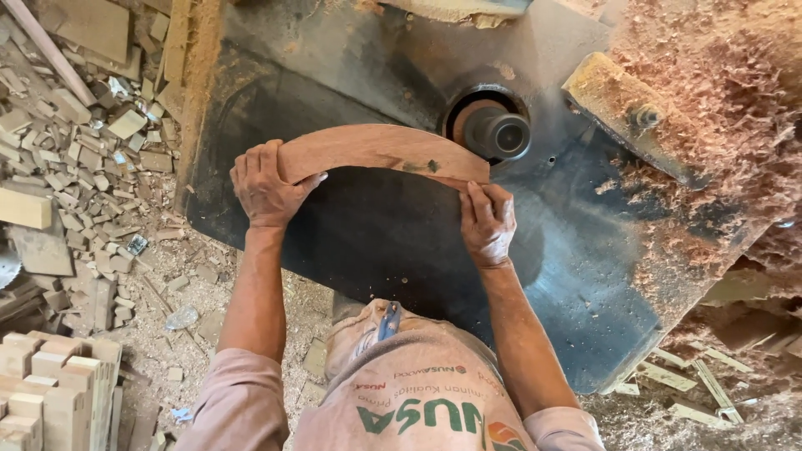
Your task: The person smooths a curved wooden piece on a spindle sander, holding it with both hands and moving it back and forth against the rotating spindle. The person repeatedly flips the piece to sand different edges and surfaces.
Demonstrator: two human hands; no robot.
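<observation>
Left hand [266,185] grips the curved wooden piece [380,153] at mid-frame; I see right hand [487,221] pinching its other end, nearer the spindle [499,132]; long axis runs left-right.

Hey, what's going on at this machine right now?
A person holds a curved piece of reddish wood flat on a dark metal machine table, one hand at each end. The left hand wraps its left end; the right hand presses near its right end, which sits right beside the upright spindle set in the table's round opening. Reddish shavings are heaped on the table's right side, and wood offcuts litter the floor to the left.
</observation>
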